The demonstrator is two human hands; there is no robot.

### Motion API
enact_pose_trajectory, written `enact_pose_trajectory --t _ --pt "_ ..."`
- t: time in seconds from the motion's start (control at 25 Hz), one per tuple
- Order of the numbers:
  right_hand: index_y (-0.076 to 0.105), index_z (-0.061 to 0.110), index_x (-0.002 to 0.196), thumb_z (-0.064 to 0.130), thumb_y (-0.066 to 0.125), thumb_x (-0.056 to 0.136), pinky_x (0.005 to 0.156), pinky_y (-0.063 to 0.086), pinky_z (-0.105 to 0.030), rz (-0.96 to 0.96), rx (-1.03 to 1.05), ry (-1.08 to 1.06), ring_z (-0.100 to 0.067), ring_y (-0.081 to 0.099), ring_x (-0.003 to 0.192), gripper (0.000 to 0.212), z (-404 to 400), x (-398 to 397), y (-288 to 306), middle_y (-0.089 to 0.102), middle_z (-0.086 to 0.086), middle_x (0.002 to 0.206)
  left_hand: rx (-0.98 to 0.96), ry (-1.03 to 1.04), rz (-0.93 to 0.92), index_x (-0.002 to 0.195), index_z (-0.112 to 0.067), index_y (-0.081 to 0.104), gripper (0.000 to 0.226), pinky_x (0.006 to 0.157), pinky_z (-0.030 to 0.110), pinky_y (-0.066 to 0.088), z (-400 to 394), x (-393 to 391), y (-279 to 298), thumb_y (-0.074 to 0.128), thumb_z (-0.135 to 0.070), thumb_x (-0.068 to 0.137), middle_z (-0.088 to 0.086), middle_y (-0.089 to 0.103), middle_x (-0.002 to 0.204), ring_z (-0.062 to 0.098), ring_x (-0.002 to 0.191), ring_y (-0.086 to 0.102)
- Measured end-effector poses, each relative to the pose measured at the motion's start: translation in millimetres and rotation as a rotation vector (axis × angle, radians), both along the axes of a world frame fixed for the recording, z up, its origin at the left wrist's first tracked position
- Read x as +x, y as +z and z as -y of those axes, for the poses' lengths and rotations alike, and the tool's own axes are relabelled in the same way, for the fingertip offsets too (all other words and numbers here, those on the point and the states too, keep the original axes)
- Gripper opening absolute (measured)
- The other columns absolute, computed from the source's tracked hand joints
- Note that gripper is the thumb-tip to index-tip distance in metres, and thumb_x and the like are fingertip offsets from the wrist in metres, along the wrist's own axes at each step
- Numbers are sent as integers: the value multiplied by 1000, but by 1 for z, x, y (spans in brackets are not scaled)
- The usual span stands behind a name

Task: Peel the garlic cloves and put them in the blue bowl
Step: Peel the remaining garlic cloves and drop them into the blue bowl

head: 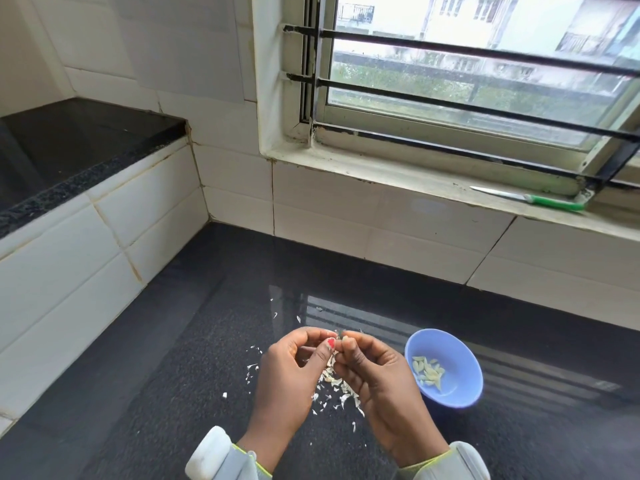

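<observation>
Nearest the camera, two pale grey sleeves with yellow-green cuff edging are seen at the lower edge, one at each wrist. The left hand [289,372] and the right hand [372,370] are held together above the black granite countertop [166,393], fingertips meeting. A small garlic clove [341,337] is pinched between the curled fingers and thumbs of both hands; only a sliver of it is visible, and how far it has been peeled cannot be told. A red-painted nail is noted on the left thumb.

Directly beneath and between the hands, a scatter of garlic skins [332,382] lies on the countertop, with loose flakes spread to the left and beyond the fingertips. Part of the pile is hidden by the hands.

Just beside the right hand, to its right, the blue bowl [460,358] stands upright on the countertop. A small heap of peeled garlic cloves [429,372] rests in its left half.

Farther back, white wall tiles [346,216] with stained grout run along the rear of the countertop. At the left, a raised black granite ledge [69,150] is set above a tiled face. Behind the counter, a window sill [381,174] carries a green-handled knife [530,199], lying flat, blade pointing left, well apart from the hands. Above it, a barred window [485,81] gives onto buildings.

No brand, label or legible writing is observed on any item
</observation>
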State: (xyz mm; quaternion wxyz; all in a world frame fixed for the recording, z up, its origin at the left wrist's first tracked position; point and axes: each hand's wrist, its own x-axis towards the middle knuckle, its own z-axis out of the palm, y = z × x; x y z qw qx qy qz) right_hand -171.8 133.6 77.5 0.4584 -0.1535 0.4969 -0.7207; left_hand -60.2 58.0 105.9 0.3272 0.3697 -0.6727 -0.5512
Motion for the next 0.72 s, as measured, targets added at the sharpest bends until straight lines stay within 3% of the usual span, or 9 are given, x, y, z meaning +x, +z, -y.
enact_pose_trajectory --t 0.12,0.28,0.4,0.48,0.6,0.72 --pt "77 6 84 14 75 76 74 59 -30 -6 0 5 -24 69 81 12 0 0 1 72 -21 93 -162 -3 29 80 -23 73 2 58 10 44 1 0 0 73 -21 81 -12 68 72 1 64 62" --pt "73 0 99 25 83 70 96 50 -48 -81 -9 32 -43 64 106 40 0 0 -4 69 -28 107 -275 9 52 79 -23 73 4 62 13 47 3 -1 -1 74 -20 80 -12 67 77 5 71 63" --pt "75 2 99 15 80 77 86 54 -37 -190 -5 15 -37 68 101 26 -3 1 1 72 -23 101 -253 33 75 78 -25 73 4 59 14 47 6 0 -2 73 -21 80 -11 68 74 4 67 62" --pt "76 5 94 11 78 76 85 55 -37 -277 14 -28 -32 70 93 19 -3 2 5 74 -19 95 -212 35 80 77 -24 74 6 57 12 45 6 0 0 74 -19 80 -7 68 71 1 63 61" --pt "77 11 89 14 81 69 83 57 -40 -379 56 -91 -28 72 86 20 0 3 11 76 -14 88 -150 37 76 77 -21 75 5 53 7 40 5 0 3 75 -17 78 -5 69 66 -3 57 59" --pt "77 14 87 13 81 67 78 58 -34 -437 64 -105 -25 73 85 20 -1 2 14 76 -11 86 -97 25 76 76 -20 75 4 49 7 38 5 0 5 74 -18 80 -10 66 59 -4 50 55"
